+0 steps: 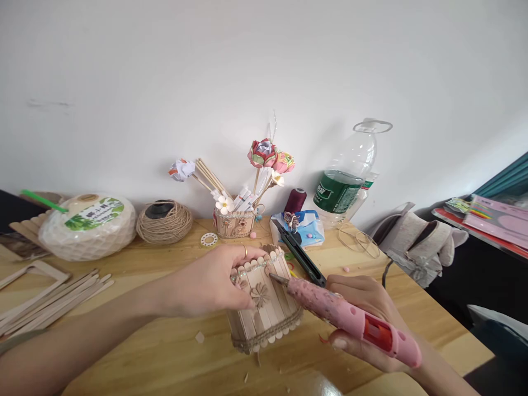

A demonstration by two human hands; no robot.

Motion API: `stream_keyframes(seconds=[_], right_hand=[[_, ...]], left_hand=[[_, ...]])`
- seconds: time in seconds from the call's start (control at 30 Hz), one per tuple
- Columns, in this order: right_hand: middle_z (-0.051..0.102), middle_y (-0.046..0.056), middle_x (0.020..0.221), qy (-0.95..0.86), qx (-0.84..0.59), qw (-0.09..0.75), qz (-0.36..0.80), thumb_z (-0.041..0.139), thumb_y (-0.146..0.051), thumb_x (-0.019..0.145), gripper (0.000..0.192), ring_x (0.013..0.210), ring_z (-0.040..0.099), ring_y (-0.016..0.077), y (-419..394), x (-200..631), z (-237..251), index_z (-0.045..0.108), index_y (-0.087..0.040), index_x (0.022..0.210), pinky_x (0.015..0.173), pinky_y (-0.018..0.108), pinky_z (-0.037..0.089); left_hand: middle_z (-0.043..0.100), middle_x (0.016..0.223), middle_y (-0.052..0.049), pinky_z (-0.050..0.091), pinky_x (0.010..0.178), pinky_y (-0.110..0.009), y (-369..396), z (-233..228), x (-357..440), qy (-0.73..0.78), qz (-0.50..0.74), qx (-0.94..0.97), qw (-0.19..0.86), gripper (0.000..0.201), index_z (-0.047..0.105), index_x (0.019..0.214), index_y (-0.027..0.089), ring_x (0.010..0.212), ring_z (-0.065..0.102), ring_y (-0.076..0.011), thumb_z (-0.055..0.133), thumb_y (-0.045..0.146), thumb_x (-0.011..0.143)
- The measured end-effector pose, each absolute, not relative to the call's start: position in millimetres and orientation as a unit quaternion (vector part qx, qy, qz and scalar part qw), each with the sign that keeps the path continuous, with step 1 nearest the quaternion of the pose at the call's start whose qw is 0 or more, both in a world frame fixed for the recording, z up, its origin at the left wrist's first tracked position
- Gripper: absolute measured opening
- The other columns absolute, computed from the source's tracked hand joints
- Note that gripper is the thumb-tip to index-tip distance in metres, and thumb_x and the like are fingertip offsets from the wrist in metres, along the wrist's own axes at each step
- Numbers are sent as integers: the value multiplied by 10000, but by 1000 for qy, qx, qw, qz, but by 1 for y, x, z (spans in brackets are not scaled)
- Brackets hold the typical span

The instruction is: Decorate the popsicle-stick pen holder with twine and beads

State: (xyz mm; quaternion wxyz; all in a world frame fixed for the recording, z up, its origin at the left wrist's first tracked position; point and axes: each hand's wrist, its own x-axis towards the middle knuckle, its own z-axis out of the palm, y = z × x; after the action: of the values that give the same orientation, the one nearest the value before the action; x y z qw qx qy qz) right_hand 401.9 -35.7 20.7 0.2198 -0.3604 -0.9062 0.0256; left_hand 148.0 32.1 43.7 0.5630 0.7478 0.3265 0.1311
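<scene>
A small box of wooden craft sticks [268,311], trimmed with twine braid and a little wooden flower on its front, stands on the wooden table [136,341]. My left hand [214,280] rests over the box's top left corner, fingers pressing on its front by the flower. My right hand [363,324] grips a pink hot glue gun [350,319]. The gun's metal tip touches the front of the box just under its upper rim.
Loose craft sticks [49,300] lie at the left, with a white roll [86,225] and a twine ball [164,221] behind. A stick pot with paper flowers [235,220], a black knife [299,253], a large water bottle [350,176] and a glove [421,242] stand at the back and right.
</scene>
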Motion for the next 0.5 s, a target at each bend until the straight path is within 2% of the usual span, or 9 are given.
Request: stream_keyframes(seconds=[0.23, 0.5], right_hand=[[448, -17, 552, -904, -361, 230, 1, 247, -529, 926, 477, 474, 400, 130, -36, 402, 20, 472, -211, 650, 460, 282, 276], [497, 6, 556, -909, -356, 216, -12, 222, -522, 937, 521, 483, 445, 142, -36, 401, 24, 561, -181, 738, 464, 286, 297]], left_hand=[[642, 1137, -6, 462, 757, -274, 31, 46, 148, 319, 126, 735, 585, 559, 537, 1234, 253, 968, 598, -211, 640, 136, 697], [655, 1125, 7, 463, 802, -263, 30, 45, 147, 298, 135, 739, 589, 577, 534, 1245, 274, 972, 609, -188, 644, 121, 699]])
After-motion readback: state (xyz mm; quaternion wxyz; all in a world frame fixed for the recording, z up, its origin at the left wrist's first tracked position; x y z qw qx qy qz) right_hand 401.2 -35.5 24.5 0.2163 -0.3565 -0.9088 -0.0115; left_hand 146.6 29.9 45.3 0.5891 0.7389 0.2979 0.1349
